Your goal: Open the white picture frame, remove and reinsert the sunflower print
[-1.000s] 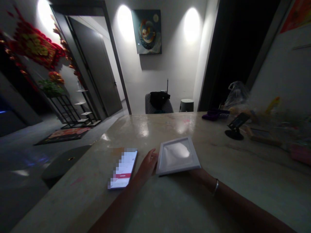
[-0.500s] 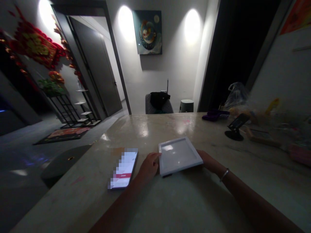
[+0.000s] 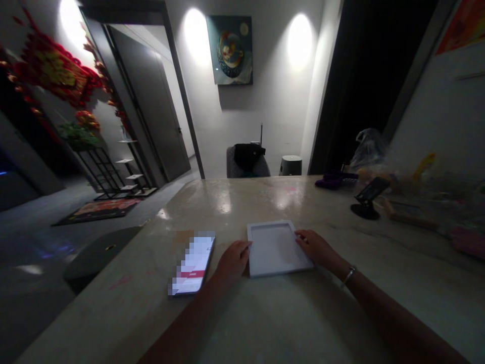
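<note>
a white square tray (image 3: 275, 247) lies flat on the stone counter (image 3: 235, 202) between both hands: the left hand (image 3: 234, 261) curled against its edge, grip unclear, the right hand (image 3: 317, 247) open, fingers resting on top.

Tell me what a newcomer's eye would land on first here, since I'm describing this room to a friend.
The brightest thing is the glowing phone on the pale polished counter, just left of the white square tray, which the left hand and right hand touch from either side. Higher up, a dark teal painting with a round motif hangs on the far wall between two pools of light, and a red-and-gold hanging decoration stands out at upper left.
</note>
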Tool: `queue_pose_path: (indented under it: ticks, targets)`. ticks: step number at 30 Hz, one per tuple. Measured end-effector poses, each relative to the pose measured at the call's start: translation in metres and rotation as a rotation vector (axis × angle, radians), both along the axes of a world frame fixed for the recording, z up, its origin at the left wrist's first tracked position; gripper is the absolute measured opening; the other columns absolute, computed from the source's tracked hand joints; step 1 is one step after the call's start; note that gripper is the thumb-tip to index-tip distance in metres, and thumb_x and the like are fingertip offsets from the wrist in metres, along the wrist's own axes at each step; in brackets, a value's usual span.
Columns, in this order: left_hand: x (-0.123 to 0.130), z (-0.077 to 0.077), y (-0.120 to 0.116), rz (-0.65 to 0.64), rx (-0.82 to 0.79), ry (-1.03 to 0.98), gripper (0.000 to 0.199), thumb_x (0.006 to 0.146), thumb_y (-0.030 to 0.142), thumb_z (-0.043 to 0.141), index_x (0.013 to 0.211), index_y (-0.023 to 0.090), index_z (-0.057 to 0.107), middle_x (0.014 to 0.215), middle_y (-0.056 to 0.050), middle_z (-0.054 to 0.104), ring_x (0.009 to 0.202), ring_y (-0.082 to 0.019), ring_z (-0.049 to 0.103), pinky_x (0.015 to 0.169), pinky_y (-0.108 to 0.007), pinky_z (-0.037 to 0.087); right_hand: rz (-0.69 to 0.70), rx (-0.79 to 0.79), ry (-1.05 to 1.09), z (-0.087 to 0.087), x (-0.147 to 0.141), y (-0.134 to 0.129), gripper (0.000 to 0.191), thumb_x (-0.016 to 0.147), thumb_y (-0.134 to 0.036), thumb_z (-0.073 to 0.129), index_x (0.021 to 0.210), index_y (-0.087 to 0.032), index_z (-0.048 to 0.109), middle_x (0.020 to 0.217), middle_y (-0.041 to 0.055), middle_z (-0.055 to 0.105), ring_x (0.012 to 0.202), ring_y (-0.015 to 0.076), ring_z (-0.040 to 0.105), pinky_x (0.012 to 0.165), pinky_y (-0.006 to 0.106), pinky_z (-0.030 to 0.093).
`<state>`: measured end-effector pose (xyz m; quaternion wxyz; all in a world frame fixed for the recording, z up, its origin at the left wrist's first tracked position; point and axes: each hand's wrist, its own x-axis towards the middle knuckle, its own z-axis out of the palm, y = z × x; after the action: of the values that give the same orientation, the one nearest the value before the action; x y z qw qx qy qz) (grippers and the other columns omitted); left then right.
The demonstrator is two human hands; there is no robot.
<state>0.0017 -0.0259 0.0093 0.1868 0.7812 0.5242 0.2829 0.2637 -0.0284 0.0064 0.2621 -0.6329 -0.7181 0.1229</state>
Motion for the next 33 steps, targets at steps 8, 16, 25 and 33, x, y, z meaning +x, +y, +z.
queue_pose_path:
  ticks: [8,16,25,33]
  targets:
    - [0.001,0.004,-0.002,-0.01,0.028,0.035,0.019,0.077,0.019,0.042,0.078,0.016,0.06,0.083,-0.006,0.058,0.081,-0.015,0.054,0.077,-0.029,0.042,0.059,-0.062,-0.004,-0.002,-0.002,-0.006,0.029,0.072,-0.022,0.051,0.099,-0.014,0.054,0.081,0.0053,0.057,0.068,0.0147,0.054,0.065,0.026,0.043]
    - [0.003,0.008,-0.002,0.013,0.013,0.098,0.016,0.076,0.023,0.042,0.071,0.017,0.056,0.076,-0.004,0.053,0.071,-0.015,0.051,0.068,-0.028,0.041,0.136,-0.12,0.027,0.006,-0.003,-0.01,0.024,0.07,-0.023,0.053,0.093,-0.017,0.052,0.073,0.0018,0.055,0.063,0.0135,0.051,0.058,0.025,0.039]
    - [0.003,0.012,0.0,0.045,-0.031,0.124,0.017,0.076,0.027,0.041,0.067,0.017,0.053,0.073,-0.004,0.054,0.069,-0.016,0.051,0.065,-0.027,0.038,0.178,-0.208,0.108,0.007,-0.001,-0.007,0.025,0.071,-0.026,0.055,0.093,-0.016,0.05,0.071,0.0019,0.055,0.063,0.0138,0.051,0.057,0.024,0.039]
    - [0.001,0.008,0.002,0.043,-0.018,0.083,0.018,0.075,0.03,0.042,0.066,0.018,0.052,0.071,-0.003,0.054,0.067,-0.017,0.05,0.063,-0.028,0.036,0.174,-0.194,0.097,0.007,-0.001,-0.007,0.019,0.071,-0.026,0.056,0.086,-0.017,0.049,0.069,0.0016,0.055,0.06,0.0133,0.05,0.054,0.024,0.036]
